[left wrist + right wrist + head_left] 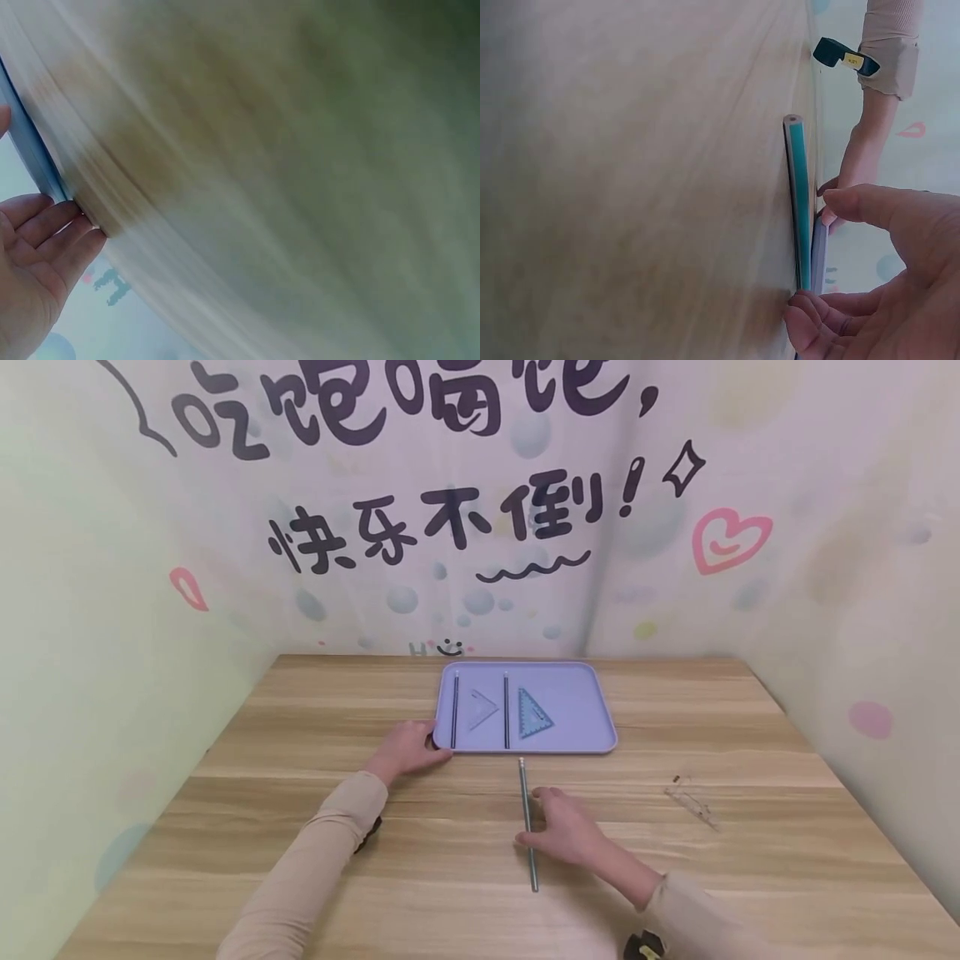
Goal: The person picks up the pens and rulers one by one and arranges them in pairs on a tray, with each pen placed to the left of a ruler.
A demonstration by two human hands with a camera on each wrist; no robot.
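Note:
A lilac tray [573, 706] stands at the back of the table, with my left hand [408, 747] at its front left corner. In the left wrist view the left fingers [64, 232] lie against the tray's edge, fairly straight. Nearer the front, a green pencil [527, 827] lies on the wood, its eraser end toward the tray. My right hand [566, 827] is over it, thumb and fingers spread apart; in the right wrist view the fingertips are beside the teal pencil [801, 202] and the thumb stands off it. Whether the fingertips touch it is hard to tell.
In the tray lie two dark pencils [454, 710], a clear set square [483, 708] and a blue set square [534, 717]. Another clear set square [692, 804] lies on the table [780, 860] at the right. A printed curtain [645, 602] hangs behind the table.

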